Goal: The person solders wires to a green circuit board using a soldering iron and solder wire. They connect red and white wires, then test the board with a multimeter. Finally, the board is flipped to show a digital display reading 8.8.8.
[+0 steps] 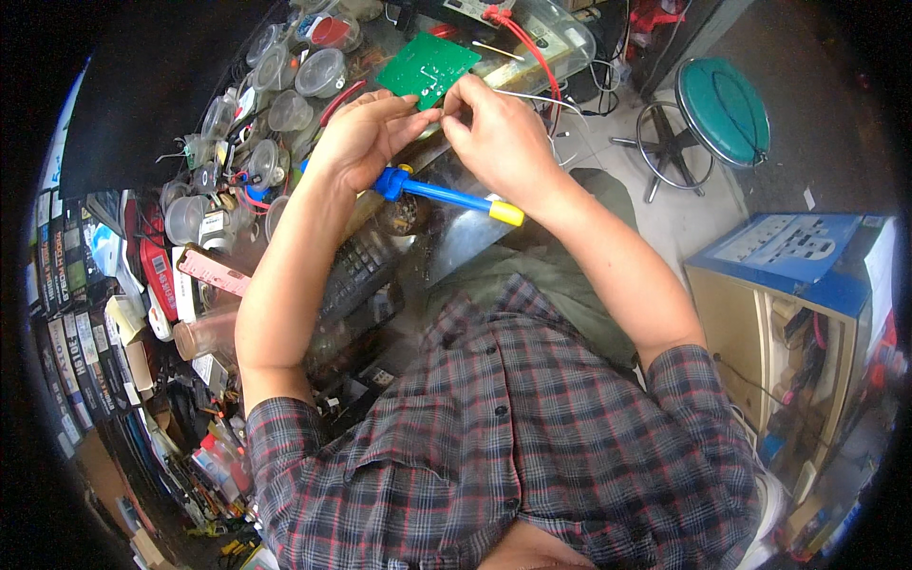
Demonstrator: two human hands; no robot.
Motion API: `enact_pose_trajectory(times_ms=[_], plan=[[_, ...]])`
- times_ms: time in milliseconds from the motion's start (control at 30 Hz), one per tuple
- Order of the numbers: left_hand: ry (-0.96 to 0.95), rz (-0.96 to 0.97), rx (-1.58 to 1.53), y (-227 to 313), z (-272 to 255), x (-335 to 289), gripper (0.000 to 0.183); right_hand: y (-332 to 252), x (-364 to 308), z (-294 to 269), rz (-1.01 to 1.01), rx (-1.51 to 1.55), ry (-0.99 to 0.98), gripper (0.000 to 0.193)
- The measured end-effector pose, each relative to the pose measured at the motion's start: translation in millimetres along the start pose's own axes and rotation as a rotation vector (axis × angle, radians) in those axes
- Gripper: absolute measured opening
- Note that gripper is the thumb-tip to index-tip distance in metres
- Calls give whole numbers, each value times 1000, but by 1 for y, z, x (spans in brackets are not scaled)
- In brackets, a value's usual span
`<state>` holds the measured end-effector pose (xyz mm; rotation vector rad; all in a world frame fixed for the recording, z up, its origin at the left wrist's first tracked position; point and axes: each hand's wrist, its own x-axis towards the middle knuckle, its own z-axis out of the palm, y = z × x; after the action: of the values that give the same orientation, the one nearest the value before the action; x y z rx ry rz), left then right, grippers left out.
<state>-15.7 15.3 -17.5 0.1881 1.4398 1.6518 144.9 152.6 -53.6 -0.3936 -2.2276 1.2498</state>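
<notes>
A green circuit board (429,68) with pale solder spots lies just beyond my fingers. My left hand (372,135) is partly curled, with its fingertips at the board's near corner. Against them come the pinched fingertips of my right hand (494,135). Whatever is between the fingertips is too small to make out. Below my hands, a blue solder sucker (439,193) with a yellow end lies slantwise, its far left part behind my left wrist. A cotton swab (498,50) rests to the right of the board.
Several clear round plastic tubs (321,73) crowd the desk's left side. A phone (213,272) with a lit screen and a dark keyboard (351,271) lie nearer. Red cable (532,47) arches at the back right. A green stool (722,109) and a blue-topped cabinet (788,252) stand rightward.
</notes>
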Motion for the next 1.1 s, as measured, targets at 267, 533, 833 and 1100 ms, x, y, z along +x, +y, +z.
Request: enact_pose_trajectory(times_ms=[267, 533, 833, 1100], plan=[[99, -24, -11, 4, 12, -6, 14, -8, 6, -49, -164, -38, 76, 19], [78, -63, 55, 6, 12, -8, 13, 54, 120, -135, 31, 130, 96, 32], [72, -23, 55, 1, 5, -4, 10, 8, 12, -82, -26, 156, -117, 15], [62, -20, 149, 2, 2, 9, 15, 20, 3, -51, -535, -293, -97, 30]])
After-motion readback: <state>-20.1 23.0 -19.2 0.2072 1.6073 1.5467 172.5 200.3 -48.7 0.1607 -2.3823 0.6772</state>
